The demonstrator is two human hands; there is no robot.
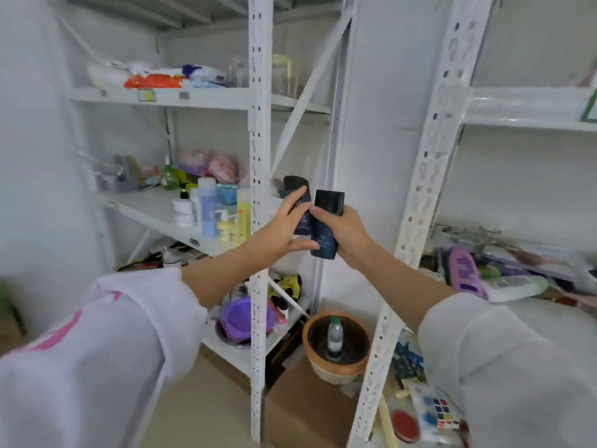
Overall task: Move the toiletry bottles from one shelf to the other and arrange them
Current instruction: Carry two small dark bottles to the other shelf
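Two dark blue bottles sit in your hands, held up in the gap between the two shelving units, touching each other side by side. Your right hand (342,231) is wrapped around the nearer dark bottle (324,231), cap end up, slightly tilted. Your left hand (284,227) is on the second dark bottle (298,208): thumb across its front, fingers spread below. Whether that grip is firm or only resting you can't quite tell; the frame is soft with blur.

Left of your hands, on the middle board of the left shelf (151,205), stands a cluster of upright toiletries: a white pump bottle (183,210), a tall pale blue bottle (206,206), a yellow pump bottle (226,226), and a green bottle (169,176) further back.

On the right shelf (529,310), a purple bottle (465,271) and a white bottle with a green cap (517,286) lie on their sides amid clutter.

Below, on the floor, a clay pot (336,344) holds a small clear bottle.
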